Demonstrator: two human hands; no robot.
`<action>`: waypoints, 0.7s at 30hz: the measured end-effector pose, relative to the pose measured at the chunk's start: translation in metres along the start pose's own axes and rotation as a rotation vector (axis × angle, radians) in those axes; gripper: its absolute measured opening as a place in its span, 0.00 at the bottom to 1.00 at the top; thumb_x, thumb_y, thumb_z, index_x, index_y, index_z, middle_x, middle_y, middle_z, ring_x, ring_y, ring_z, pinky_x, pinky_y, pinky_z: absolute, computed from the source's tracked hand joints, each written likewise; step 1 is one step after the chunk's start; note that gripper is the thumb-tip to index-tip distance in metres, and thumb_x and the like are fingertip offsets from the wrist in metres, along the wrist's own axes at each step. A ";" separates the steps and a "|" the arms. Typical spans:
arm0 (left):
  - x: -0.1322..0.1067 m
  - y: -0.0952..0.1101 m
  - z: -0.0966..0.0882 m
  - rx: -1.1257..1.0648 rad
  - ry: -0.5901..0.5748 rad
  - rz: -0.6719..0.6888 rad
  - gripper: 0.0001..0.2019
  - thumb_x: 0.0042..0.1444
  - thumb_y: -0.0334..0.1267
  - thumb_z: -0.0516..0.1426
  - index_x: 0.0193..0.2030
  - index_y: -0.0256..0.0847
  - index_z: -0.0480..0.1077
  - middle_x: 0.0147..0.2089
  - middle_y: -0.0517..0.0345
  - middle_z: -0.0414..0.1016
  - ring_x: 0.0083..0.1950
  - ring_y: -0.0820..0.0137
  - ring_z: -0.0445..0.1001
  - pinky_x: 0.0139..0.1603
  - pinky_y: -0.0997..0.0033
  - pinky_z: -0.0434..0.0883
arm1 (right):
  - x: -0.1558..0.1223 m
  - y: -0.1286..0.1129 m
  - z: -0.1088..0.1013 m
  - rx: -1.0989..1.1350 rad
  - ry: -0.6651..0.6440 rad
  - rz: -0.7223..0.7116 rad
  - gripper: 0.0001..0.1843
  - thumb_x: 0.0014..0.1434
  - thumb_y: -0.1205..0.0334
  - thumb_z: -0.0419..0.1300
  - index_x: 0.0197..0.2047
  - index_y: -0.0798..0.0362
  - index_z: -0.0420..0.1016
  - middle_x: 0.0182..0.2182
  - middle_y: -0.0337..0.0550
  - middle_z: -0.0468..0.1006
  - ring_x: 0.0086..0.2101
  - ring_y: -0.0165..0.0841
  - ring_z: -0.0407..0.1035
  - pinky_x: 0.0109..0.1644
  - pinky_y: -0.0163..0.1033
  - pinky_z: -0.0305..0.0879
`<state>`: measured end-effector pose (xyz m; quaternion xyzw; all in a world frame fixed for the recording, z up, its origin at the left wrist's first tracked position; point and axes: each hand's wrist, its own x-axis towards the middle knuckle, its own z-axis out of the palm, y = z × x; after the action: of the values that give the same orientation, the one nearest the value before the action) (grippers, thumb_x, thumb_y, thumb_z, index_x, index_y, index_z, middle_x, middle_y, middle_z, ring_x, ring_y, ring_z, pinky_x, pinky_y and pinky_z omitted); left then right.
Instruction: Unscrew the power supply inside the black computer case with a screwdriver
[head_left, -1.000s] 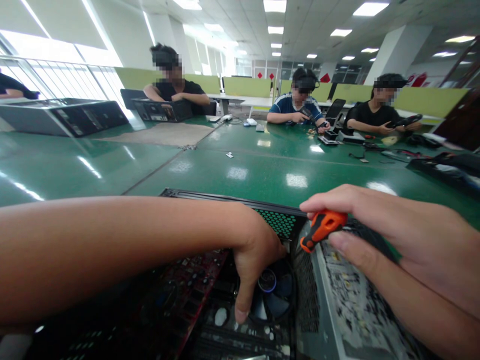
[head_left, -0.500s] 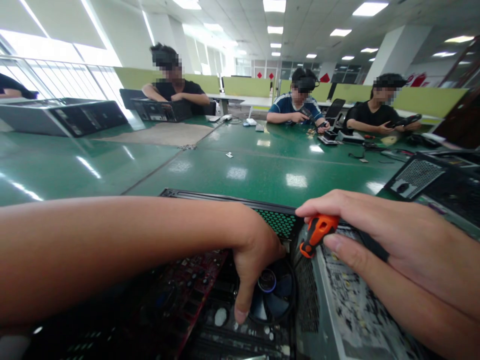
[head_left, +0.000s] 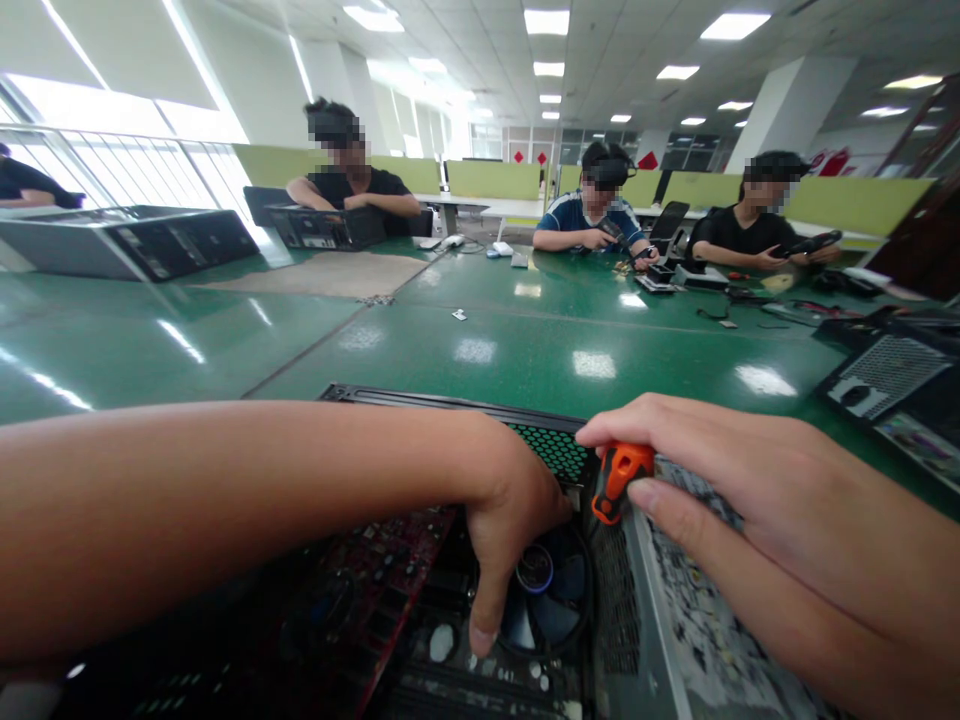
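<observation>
My left hand (head_left: pixel 517 490) reaches down into the computer case (head_left: pixel 450 403), its thumb and bent fingers spanning the edge of a black cooling fan (head_left: pixel 559 600). Most of its fingertips are hidden behind the hand. In my right hand (head_left: pixel 720 490), an orange and black screwdriver (head_left: pixel 621 480) is held between the thumb and fingers at the case's perforated side panel (head_left: pixel 616 600). The screwdriver's shaft and tip cannot be seen. A red circuit board (head_left: pixel 397 590) sits inside the case, left of the fan and under my left forearm.
A second opened case (head_left: pixel 900 375) stands at the right edge, and another case (head_left: pixel 180 240) at the far left. Across the green table (head_left: pixel 420 350) several people work; one holds a power drill (head_left: pixel 615 235). A brown mat (head_left: pixel 322 272) lies towards the back.
My right hand and the screwdriver have shifted slightly left and down. The second case at the right now appears farther right. My left hand keeps its place at the fan.
</observation>
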<state>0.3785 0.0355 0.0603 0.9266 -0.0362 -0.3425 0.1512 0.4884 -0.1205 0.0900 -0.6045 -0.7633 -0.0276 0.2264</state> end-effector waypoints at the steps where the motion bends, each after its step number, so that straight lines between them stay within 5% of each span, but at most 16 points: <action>1: 0.002 -0.001 0.001 -0.001 -0.014 0.022 0.47 0.19 0.37 0.70 0.57 0.39 0.72 0.57 0.48 0.75 0.62 0.50 0.68 0.65 0.57 0.61 | -0.001 0.001 0.001 0.000 0.005 -0.004 0.16 0.67 0.68 0.50 0.54 0.45 0.69 0.45 0.38 0.80 0.43 0.33 0.77 0.43 0.37 0.74; 6: 0.004 -0.003 0.000 -0.076 -0.001 0.076 0.44 0.20 0.35 0.70 0.54 0.43 0.74 0.55 0.54 0.76 0.62 0.51 0.67 0.65 0.58 0.61 | -0.001 0.005 0.002 0.010 0.018 -0.001 0.11 0.66 0.59 0.57 0.51 0.44 0.71 0.44 0.37 0.81 0.39 0.34 0.76 0.37 0.38 0.71; 13: 0.004 0.001 -0.004 -0.143 -0.109 0.023 0.31 0.21 0.36 0.70 0.41 0.42 0.79 0.47 0.57 0.80 0.59 0.52 0.70 0.58 0.64 0.67 | 0.012 0.010 0.004 0.181 -0.192 0.037 0.10 0.63 0.51 0.62 0.34 0.46 0.70 0.28 0.31 0.76 0.26 0.29 0.66 0.27 0.35 0.59; 21: 0.005 -0.002 0.001 -0.146 -0.048 -0.005 0.44 0.20 0.37 0.69 0.54 0.43 0.74 0.58 0.55 0.75 0.63 0.53 0.68 0.66 0.62 0.61 | 0.006 0.009 0.011 0.159 -0.183 0.105 0.06 0.66 0.57 0.55 0.46 0.46 0.67 0.36 0.38 0.79 0.32 0.34 0.73 0.32 0.38 0.63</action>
<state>0.3815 0.0367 0.0562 0.9046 -0.0126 -0.3670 0.2164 0.4926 -0.1089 0.0808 -0.6238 -0.7478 0.1001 0.2040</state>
